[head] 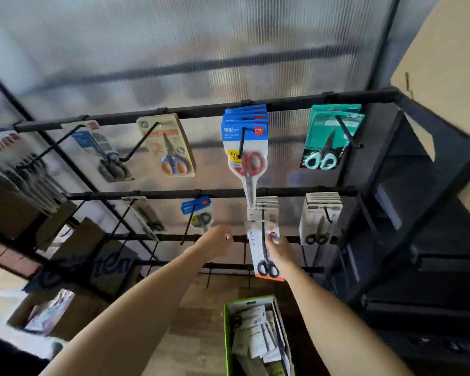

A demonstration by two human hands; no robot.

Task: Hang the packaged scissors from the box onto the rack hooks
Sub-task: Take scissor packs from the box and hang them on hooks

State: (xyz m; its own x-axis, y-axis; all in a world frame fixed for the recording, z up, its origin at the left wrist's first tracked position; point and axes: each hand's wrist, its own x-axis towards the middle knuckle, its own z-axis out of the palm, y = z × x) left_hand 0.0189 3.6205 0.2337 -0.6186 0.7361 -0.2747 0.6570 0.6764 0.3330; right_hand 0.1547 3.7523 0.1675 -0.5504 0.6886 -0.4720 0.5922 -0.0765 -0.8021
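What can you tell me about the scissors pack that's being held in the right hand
The pack is a long white card with an orange bottom edge and orange round marks near the top, holding black-handled scissors, handles down. It hangs roughly upright, tilted slightly, in front of a stack of similar packs on a middle rack hook, whose black prong crosses its top. The right hand holds its right edge. Whether it is fully on the hook is unclear.

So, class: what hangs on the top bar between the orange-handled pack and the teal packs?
The red-handled scissors, on their own hook, seen in the head view.
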